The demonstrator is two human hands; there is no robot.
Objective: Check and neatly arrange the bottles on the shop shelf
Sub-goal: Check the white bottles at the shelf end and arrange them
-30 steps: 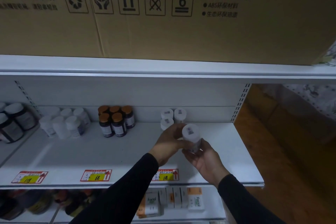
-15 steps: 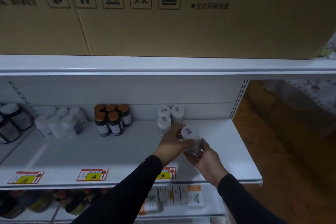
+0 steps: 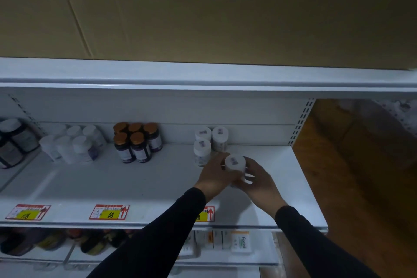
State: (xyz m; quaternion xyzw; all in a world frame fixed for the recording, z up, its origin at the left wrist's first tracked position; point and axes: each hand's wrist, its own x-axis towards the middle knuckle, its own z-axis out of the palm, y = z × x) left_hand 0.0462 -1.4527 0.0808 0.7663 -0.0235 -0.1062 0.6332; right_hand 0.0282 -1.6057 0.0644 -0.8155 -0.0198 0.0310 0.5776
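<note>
Bottle gripped by both hands, seemingly just beside three white bottles.

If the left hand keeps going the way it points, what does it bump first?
Probably the front white bottle of the three at the back; the left hand, gripping the held bottle, points toward it. Depth is unclear.

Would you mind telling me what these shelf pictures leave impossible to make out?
- Head view: white-capped bottle, body hidden by left hand and right hand; whether it touches the white shelf is unclear.
- Red-and-yellow price tag: number covered by the left sleeve.
- Amber-capped dark bottles: labels too blurred to read.
- Brown cardboard box: cut off by the top edge.
</note>
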